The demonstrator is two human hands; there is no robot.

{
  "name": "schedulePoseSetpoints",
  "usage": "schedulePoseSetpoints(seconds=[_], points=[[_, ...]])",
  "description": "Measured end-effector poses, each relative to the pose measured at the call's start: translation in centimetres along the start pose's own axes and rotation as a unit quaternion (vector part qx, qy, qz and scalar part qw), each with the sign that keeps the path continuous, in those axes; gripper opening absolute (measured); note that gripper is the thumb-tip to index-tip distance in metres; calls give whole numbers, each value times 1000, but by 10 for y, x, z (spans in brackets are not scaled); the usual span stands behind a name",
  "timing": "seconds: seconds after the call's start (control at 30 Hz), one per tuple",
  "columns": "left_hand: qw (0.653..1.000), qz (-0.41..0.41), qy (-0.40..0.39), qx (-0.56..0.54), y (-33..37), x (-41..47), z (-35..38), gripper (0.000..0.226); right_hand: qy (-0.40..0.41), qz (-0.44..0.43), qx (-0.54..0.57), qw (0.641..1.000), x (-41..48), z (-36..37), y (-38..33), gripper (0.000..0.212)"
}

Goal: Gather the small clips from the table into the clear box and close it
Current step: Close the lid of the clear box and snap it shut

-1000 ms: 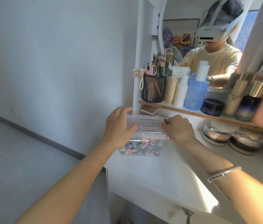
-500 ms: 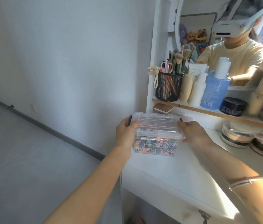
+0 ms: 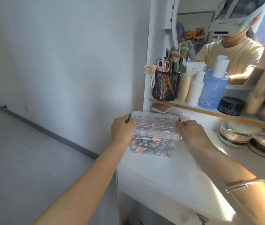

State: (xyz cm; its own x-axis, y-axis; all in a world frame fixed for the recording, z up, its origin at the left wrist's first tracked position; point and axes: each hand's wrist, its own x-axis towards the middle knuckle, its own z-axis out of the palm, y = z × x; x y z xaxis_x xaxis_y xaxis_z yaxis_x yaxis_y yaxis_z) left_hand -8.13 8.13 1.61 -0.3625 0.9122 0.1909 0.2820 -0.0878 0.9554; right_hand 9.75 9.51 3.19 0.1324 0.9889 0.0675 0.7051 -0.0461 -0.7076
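A clear plastic box [image 3: 154,127] stands on the white table [image 3: 169,176] near its left back corner, with its lid down on top. Several small colourful clips [image 3: 151,146] fill its lower part. My left hand [image 3: 122,129] grips the box's left side, fingers curled round the lid edge. My right hand [image 3: 188,132] grips the right side the same way. No loose clips show on the table.
A shelf [image 3: 209,111] behind the box carries a black mesh brush holder [image 3: 166,86], a blue bottle [image 3: 213,88] and a dark jar [image 3: 231,105]. Round tins [image 3: 232,137] sit under it at the right. A small compact [image 3: 160,108] lies just behind the box. The table's left edge drops to the floor.
Both hands slid from the top of the lid out to the box's two sides. The camera view swung left, so the box appears further right in the frame.
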Motion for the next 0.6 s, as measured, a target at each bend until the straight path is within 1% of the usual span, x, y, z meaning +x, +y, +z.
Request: schedulePoseSetpoints(seconds=[0.1, 0.17, 0.27, 0.4, 0.47, 0.6], points=[[1000, -2, -19, -2, -1, 8, 4, 25, 3, 8, 8, 1000, 4, 2, -1, 44], [999, -20, -33, -31, 0, 17, 8, 23, 8, 17, 14, 1000, 9, 4, -3, 43], [994, -56, -48, -80, 2, 32, 13, 30, 17, 30, 23, 999, 16, 7, -8, 39], [985, -79, -89, -124, 4, 49, 14, 29, 35, 19, -31, 999, 22, 14, -12, 36], [983, -92, -96, -125, 4, 57, 13, 27, 40, 15, -49, 998, 23, 17, -12, 38], [983, -98, -107, -113, 5, 59, 13, 28, 46, 3, -68, 997, 25, 18, -13, 35]])
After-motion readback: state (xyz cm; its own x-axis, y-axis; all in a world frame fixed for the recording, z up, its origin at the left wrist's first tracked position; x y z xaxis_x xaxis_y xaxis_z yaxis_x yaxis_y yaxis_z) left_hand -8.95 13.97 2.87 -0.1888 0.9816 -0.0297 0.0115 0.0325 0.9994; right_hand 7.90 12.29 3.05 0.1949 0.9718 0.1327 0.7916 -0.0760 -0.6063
